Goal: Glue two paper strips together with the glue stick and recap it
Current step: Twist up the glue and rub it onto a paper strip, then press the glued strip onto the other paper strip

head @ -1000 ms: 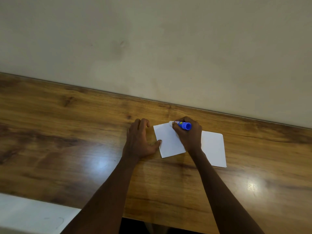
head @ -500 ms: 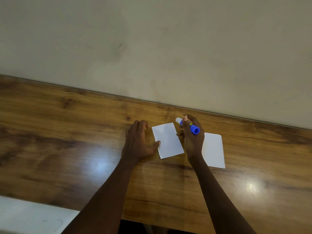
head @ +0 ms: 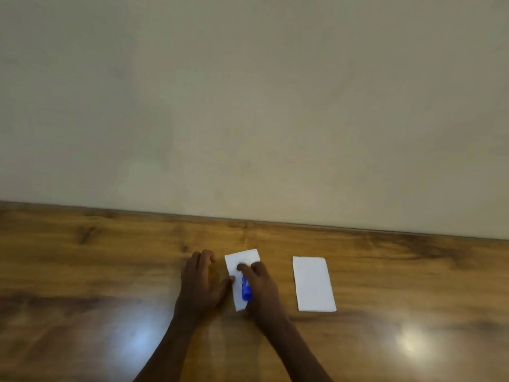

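- Two white paper strips lie near the table's point(head: 82, 271) far edge: one point(head: 241, 260) under the hands, another point(head: 314, 283) apart, rightward.
- Left hand point(head: 199, 285), fingers flat, pins the first strip's edge.
- Right hand point(head: 261, 288) grips one blue glue stick point(head: 246, 291) against that strip.

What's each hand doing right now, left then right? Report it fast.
Left hand: open, flat on the table, thumb pinning the left paper strip.
Right hand: closed around the blue glue stick, over that strip.

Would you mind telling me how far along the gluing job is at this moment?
Done: nothing joined yet; the second paper strip lies apart. In hand: the right hand holds the glue stick over the first strip, steadied by the left hand. Left: joining the strips, recapping.
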Tool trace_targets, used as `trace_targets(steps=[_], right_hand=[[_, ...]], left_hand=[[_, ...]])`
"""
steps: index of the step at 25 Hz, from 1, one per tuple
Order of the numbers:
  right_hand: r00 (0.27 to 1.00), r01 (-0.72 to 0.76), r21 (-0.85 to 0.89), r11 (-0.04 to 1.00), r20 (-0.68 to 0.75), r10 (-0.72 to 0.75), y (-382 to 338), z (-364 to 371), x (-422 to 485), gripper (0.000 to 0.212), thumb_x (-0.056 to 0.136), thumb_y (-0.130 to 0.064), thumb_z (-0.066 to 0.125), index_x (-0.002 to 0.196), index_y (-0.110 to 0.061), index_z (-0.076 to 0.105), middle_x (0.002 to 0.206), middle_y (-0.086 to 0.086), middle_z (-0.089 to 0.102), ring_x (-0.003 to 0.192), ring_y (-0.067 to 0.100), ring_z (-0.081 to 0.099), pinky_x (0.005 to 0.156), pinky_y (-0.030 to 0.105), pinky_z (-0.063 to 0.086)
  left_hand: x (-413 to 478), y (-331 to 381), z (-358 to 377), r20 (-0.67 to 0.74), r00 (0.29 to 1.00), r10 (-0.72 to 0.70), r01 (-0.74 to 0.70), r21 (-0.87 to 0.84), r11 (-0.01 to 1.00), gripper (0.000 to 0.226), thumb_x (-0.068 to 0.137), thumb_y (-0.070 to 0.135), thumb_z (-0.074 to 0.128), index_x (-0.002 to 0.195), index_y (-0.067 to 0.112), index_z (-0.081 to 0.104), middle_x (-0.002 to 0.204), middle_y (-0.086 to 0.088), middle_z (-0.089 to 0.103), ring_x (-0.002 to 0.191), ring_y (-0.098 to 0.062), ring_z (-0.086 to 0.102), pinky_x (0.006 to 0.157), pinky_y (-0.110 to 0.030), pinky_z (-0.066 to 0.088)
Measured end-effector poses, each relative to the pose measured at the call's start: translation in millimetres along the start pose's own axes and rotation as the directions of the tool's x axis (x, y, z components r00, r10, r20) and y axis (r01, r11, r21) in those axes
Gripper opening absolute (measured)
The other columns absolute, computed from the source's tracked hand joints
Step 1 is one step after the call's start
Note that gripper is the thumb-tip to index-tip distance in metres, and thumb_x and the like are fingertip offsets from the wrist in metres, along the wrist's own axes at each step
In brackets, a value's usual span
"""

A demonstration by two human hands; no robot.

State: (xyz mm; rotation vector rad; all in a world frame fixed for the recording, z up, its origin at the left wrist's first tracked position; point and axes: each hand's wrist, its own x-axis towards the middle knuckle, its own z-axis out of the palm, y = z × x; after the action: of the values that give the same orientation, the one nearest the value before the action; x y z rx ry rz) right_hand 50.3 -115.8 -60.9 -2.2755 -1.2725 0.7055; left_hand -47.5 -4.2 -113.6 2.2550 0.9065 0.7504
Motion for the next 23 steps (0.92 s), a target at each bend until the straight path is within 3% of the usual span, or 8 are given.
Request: trace_targets(steps=[5, 10, 13, 15, 17, 20, 22, 23], right_hand=[[0.996, -0.085, 0.077, 0.993, 0.015, 0.084, -5.8, -5.3, 11.0, 0.062, 0.077, 0.002, 0.059, 0.129, -0.025, 0.036, 0.142, 0.001, 0.032, 0.127, 0.017, 0.036, 0.104, 0.024, 0.036], [0.979, 0.001, 0.202, 0.979, -0.199, 0.04, -8.9, -14.6, 6.3, 0.052, 0.076, -0.013, 0.066, 0.122, -0.022, 0.042, 0.127, -0.004, 0.048, 0.1, 0.007, 0.043, 0.073, -0.007, 0.028], [0.953, 0.081, 0.413, 0.907, -0.299, 0.051, -11.7, -30.8, -3.5, 0.042, 0.078, -0.024, 0.066, 0.115, -0.026, 0.045, 0.115, -0.011, 0.049, 0.091, 0.004, 0.05, 0.072, -0.005, 0.035], [0.934, 0.111, 0.647, 0.754, -0.327, 0.144, -19.3, -51.5, -14.0, 0.029, 0.081, -0.018, 0.064, 0.105, -0.028, 0.052, 0.11, -0.003, 0.061, 0.084, 0.009, 0.058, 0.07, 0.007, 0.047], [0.926, 0.181, 0.87, 0.459, -0.308, 0.219, -28.3, -76.9, -29.7, 0.019, 0.084, -0.012, 0.059, 0.1, -0.023, 0.061, 0.094, 0.004, 0.065, 0.074, 0.016, 0.059, 0.063, 0.018, 0.053], [0.947, 0.287, 0.958, 0.002, -0.285, 0.146, -38.4, -113.2, -58.9, 0.031, 0.09, -0.026, 0.043, 0.113, -0.013, 0.059, 0.1, 0.009, 0.066, 0.072, 0.019, 0.055, 0.06, 0.021, 0.053], [0.945, 0.324, 0.929, -0.177, -0.309, 0.107, -41.6, -131.6, -75.0, 0.04, 0.091, -0.034, 0.032, 0.113, -0.014, 0.058, 0.094, 0.011, 0.068, 0.062, 0.016, 0.054, 0.055, 0.02, 0.051], [0.937, 0.347, 0.913, -0.214, -0.331, 0.109, -44.5, -140.6, -82.1, 0.04, 0.091, -0.036, 0.03, 0.109, -0.015, 0.059, 0.086, 0.012, 0.069, 0.057, 0.015, 0.053, 0.051, 0.019, 0.049]], left_hand=[[3.5, 16.5, -5.7, 0.028, 0.944, -0.329, 0.319, -0.336, 0.886, 0.011, 0.089, 0.026, 0.047, 0.082, 0.019, 0.047, 0.077, -0.007, 0.052, 0.074, -0.025, 0.053, 0.073, -0.044, 0.05], [18.2, 34.3, -26.9, 0.173, 0.824, -0.54, 0.561, -0.381, 0.735, 0.004, 0.092, 0.012, 0.044, 0.094, 0.014, 0.047, 0.099, -0.01, 0.053, 0.09, -0.03, 0.051, 0.071, -0.028, 0.041], [24.6, 50.9, -35.6, 0.197, 0.791, -0.58, 0.597, -0.457, 0.659, 0.014, 0.089, 0.003, 0.048, 0.09, 0.016, 0.053, 0.107, -0.016, 0.056, 0.093, -0.029, 0.052, 0.07, -0.027, 0.043], [29.9, 76.8, -44.3, 0.243, 0.786, -0.568, 0.576, -0.621, 0.532, 0.012, 0.087, -0.001, 0.05, 0.09, 0.009, 0.056, 0.105, -0.021, 0.059, 0.09, -0.029, 0.057, 0.07, -0.028, 0.048], [36.6, 110.9, -55.0, 0.31, 0.804, -0.507, 0.531, -0.759, 0.378, 0.012, 0.088, -0.001, 0.047, 0.095, 0.004, 0.054, 0.101, -0.018, 0.061, 0.086, -0.022, 0.06, 0.066, -0.021, 0.053], [38.3, 167.3, -72.8, 0.405, 0.821, -0.402, 0.501, -0.849, 0.167, 0.018, 0.091, 0.002, 0.041, 0.091, 0.012, 0.056, 0.089, -0.01, 0.058, 0.085, -0.023, 0.059, 0.077, -0.029, 0.049], [33.5, 199.7, -81.1, 0.435, 0.839, -0.326, 0.497, -0.857, 0.135, 0.015, 0.092, 0.012, 0.043, 0.088, 0.014, 0.057, 0.082, -0.007, 0.05, 0.078, -0.021, 0.056, 0.076, -0.031, 0.047], [30.6, 214.9, -84.5, 0.444, 0.853, -0.273, 0.499, -0.846, 0.185, 0.016, 0.091, 0.021, 0.045, 0.087, 0.015, 0.059, 0.081, -0.006, 0.048, 0.076, -0.019, 0.053, 0.075, -0.03, 0.047]])
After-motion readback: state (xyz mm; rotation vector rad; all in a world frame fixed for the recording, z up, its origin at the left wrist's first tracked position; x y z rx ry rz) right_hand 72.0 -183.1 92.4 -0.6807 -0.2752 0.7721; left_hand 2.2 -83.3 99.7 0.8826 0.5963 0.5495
